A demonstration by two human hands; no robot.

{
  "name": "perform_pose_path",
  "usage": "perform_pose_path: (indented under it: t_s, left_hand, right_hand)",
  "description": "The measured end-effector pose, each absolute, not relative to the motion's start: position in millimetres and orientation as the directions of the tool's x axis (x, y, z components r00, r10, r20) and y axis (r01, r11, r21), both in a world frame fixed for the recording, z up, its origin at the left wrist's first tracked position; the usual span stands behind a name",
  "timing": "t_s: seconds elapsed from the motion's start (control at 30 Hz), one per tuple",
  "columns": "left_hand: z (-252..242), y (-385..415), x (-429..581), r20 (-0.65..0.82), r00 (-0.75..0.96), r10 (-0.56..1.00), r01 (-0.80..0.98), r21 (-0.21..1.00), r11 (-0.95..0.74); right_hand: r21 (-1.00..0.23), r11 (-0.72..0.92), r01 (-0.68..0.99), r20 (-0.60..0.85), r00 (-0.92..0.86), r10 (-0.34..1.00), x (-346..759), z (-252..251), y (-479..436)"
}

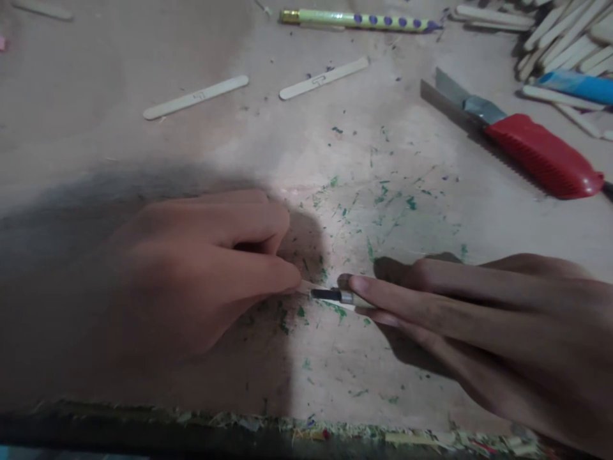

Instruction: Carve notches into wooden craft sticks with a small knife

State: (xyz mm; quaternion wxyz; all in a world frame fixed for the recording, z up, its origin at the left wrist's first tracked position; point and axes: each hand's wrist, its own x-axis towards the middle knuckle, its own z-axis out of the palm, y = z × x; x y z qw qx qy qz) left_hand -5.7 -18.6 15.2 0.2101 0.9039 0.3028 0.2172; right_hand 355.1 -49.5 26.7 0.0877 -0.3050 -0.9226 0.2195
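The person's left hand (205, 262) is curled low over the pale wooden surface (230, 137), thumb and forefinger drawn narrow on a small pale flat wooden stick (341, 305), the other fingers folded under and mostly lost to my view. That stick lies between the two hands, its left part covered by the fingertips and its far end running in under the fingers opposite, so I can't make out its whole length or any mark on it. The right hand (483, 326) holds a slim carving tool with a dark blade and a silver metal collar (335, 296), fingers stretched along it; the handle is nearly all hidden, and the blade's tip meets the stick close to the left fingertips, too blurred to read exactly. The left wrist sinks into deep shadow, and the right is cut off by my view's edge. Green flecks (383, 191) are strewn around and beyond the hands. Farther off lie two pale flat sticks with small drawn marks, one to the left (197, 97) and one to the right (324, 78), a pale green pencil with purple dots (359, 20), and a red-handled knife with a grey metal blade (541, 153). At the far right, a heap of pale wooden sticks (567, 38) and a blue object (577, 86) are both cut off.
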Motion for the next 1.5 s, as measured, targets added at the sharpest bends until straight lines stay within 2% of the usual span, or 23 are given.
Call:
perform_pose_path:
  t_s: [0.2, 0.4, 0.5, 0.77, 0.93, 1.13, 1.27, 1.5]
  left_hand:
    - [13.5, -22.6, -9.7, 0.272, 0.718, 0.641, 0.422, 0.562, -0.711]
    - [12.4, -22.0, -3.7, 0.265, 0.666, 0.697, 0.5, 0.535, -0.681]
    - [14.0, -21.8, -2.6, 0.263, 0.702, 0.662, 0.454, 0.551, -0.7]
    - [14.1, -21.7, -7.9, 0.236, 0.711, 0.662, 0.413, 0.622, -0.665]
    - [13.0, -22.0, -13.2, 0.206, 0.7, 0.684, 0.513, 0.522, -0.682]
    - [13.1, -20.6, -15.3, 0.203, 0.688, 0.697, 0.514, 0.541, -0.665]
    - [12.7, -16.4, -13.1, 0.219, 0.719, 0.66, 0.471, 0.545, -0.694]
    - [13.7, -19.3, -9.4, 0.251, 0.677, 0.692, 0.474, 0.571, -0.671]
  right_hand:
    - [-0.375, 0.781, 0.499, 0.065, -0.826, 0.56, 357.4, 31.5, -51.5]
    - [-0.265, 0.842, 0.47, 0.048, -0.866, 0.498, 359.9, 37.9, -53.8]
    - [-0.238, 0.86, 0.451, 0.068, -0.876, 0.478, 359.5, 39.1, -56.7]
    - [-0.28, 0.772, 0.571, 0.049, -0.795, 0.605, 356.0, 41.2, -55.1]
    - [-0.213, 0.793, 0.57, 0.054, -0.804, 0.592, 359.3, 35.0, -55.1]
    - [-0.299, 0.786, 0.541, 0.066, -0.81, 0.583, 354.5, 31.4, -49.2]
    - [-0.322, 0.795, 0.514, 0.074, -0.823, 0.563, 352.5, 32.1, -46.3]
    - [-0.362, 0.764, 0.535, 0.072, -0.801, 0.595, 352.7, 27.9, -50.2]
